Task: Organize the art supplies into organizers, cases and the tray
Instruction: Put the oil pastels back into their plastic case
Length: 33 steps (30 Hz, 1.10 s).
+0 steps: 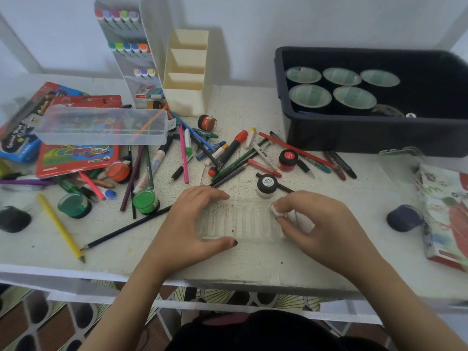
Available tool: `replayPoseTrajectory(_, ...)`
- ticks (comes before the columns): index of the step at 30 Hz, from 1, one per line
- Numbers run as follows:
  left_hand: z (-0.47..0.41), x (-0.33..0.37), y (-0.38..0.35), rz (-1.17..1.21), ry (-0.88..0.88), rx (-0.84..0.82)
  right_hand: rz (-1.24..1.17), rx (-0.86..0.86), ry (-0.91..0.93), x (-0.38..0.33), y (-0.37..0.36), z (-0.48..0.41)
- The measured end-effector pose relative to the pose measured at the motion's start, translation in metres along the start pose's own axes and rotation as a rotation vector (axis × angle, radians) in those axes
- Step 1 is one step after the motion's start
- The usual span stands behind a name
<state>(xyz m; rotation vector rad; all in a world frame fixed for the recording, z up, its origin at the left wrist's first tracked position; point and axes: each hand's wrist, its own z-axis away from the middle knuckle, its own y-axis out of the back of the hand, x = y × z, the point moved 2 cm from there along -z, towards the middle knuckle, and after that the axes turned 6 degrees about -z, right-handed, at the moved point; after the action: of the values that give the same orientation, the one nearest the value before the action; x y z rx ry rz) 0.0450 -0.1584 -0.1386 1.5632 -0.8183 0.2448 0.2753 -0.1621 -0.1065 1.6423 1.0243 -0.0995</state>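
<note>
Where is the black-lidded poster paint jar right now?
Head view, table centre: the black-lidded jar stands just beyond the clear ridged insert, near the right hand pinching a white stick, with a red-lidded jar behind it.

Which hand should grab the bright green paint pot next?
Left. The left hand is nearer the bright green paint pot and just holds the clear insert; the right hand pinches a white stick.
</note>
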Motion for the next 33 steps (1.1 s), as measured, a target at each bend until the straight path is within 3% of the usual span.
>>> replayPoseTrajectory(5, 0.001, -0.001, 0.000, -0.003, -0.003, 0.003, 0.105, -0.064, 0.092, 0.000, -0.008, 0.006)
replayPoseTrajectory(14, 0.001, -0.002, -0.001, 0.004, -0.014, 0.007, 0.084, -0.100, 0.012, 0.003, -0.009, 0.010)
replayPoseTrajectory(26, 0.002, -0.005, -0.003, 0.035, -0.013, -0.003, -0.060, 0.001, -0.094, 0.013, -0.019, 0.011)
replayPoseTrajectory(33, 0.003, -0.005, -0.003, 0.030, -0.013, -0.007, 0.029, 0.011, -0.215, 0.015, -0.025, 0.010)
